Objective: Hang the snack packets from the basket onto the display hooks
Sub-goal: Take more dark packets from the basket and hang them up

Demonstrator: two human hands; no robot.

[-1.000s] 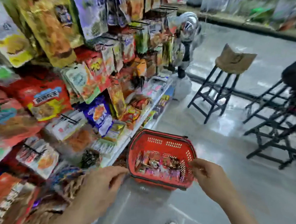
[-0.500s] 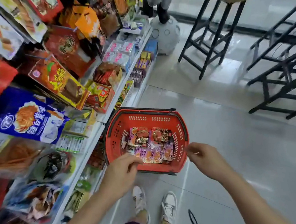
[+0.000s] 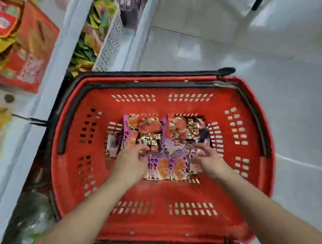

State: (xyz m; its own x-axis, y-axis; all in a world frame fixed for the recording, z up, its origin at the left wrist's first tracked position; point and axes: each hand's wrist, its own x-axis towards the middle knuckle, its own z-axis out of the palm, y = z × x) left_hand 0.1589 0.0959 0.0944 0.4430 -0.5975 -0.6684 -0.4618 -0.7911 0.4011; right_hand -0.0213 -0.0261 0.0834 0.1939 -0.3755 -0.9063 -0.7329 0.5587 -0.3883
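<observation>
A red plastic basket (image 3: pixel 166 217) with black handles stands on the floor below me. Several purple and orange snack packets (image 3: pixel 168 165) lie in a heap on its bottom. Both my arms reach down into it. My left hand (image 3: pixel 132 159) lies on the left part of the heap with its fingers bent over a packet; motion blur hides whether it grips. My right hand (image 3: pixel 209 158) hovers over the right part of the heap with fingers spread and holds nothing. A bare black display hook (image 3: pixel 37 121) sticks out from the shelving just left of the basket.
White shelving (image 3: pixel 46 90) with snack bags and a red box (image 3: pixel 30 48) runs along the left, touching the basket's left side. A white mesh bin (image 3: pixel 109 43) of green packets sits behind it. Grey tiled floor (image 3: pixel 278 94) spreads to the right. Dark stool legs (image 3: pixel 258 2) stand far back.
I have bent down over the basket, which now fills the view. Both hands moved from its near rim down inside onto the packets.
</observation>
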